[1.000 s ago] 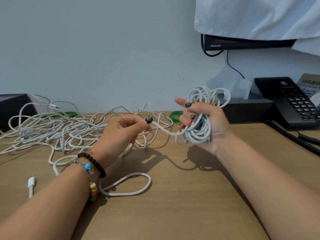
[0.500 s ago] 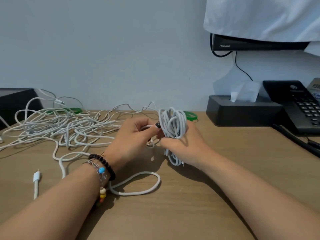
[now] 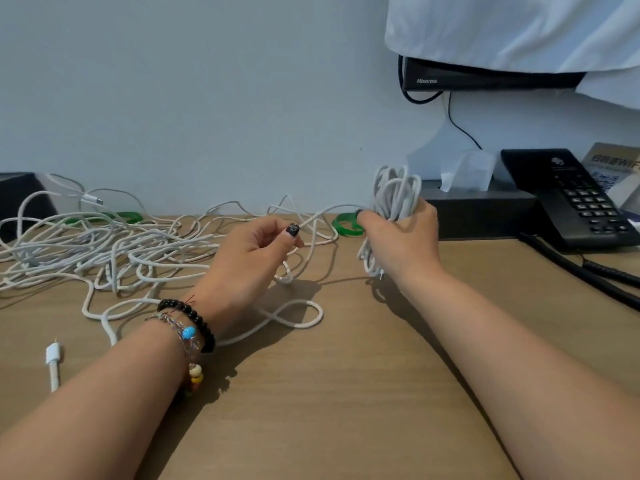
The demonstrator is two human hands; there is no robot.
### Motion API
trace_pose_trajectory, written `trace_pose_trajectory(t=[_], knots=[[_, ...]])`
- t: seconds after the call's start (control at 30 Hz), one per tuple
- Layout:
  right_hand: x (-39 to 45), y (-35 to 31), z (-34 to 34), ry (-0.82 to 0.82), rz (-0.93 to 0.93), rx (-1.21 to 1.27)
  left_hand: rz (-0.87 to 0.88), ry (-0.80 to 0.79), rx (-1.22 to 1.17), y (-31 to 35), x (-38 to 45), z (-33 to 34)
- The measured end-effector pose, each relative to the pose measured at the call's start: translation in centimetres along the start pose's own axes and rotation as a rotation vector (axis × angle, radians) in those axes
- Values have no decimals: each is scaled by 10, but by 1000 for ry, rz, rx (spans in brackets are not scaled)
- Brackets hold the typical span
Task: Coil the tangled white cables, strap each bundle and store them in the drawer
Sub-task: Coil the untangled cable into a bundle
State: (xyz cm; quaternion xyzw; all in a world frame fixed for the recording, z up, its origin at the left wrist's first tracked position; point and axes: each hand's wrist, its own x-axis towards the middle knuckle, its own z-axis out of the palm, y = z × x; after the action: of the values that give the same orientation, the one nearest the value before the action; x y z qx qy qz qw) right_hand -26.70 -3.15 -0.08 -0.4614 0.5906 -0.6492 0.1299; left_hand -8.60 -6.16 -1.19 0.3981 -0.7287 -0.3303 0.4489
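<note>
Above the desk (image 3: 346,393), "Hisense" on a black monitor (image 3: 485,77)

White cables (image 3: 104,251), green strap (image 3: 346,225)

"Hisense" in pale letters on the lower left corner of the black screen bezel (image 3: 485,77) at one o'clock, under the white cloth (image 3: 512,29). "WiFi" legible on the tan card (image 3: 611,164) at three o'clock behind the black desk phone (image 3: 568,199), with a QR code printed below; other characters on that card too blurred to read.
</note>
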Motion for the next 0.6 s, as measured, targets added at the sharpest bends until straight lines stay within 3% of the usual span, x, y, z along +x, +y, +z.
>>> trace_pose_trajectory(t=[0.07,0.17,0.27,0.6], knots=[[4,3,-5,-29,147,83,17,29,1,1,-1,-2],[-3,4,-6,-396,279,167,9,111,-28,4,-3,-5],[-9,-1,-7,-683,216,235,1,169,-26,6,-3,-10],[2,9,-13,-864,328,458,-7,-88,186,9,-7,-9]])
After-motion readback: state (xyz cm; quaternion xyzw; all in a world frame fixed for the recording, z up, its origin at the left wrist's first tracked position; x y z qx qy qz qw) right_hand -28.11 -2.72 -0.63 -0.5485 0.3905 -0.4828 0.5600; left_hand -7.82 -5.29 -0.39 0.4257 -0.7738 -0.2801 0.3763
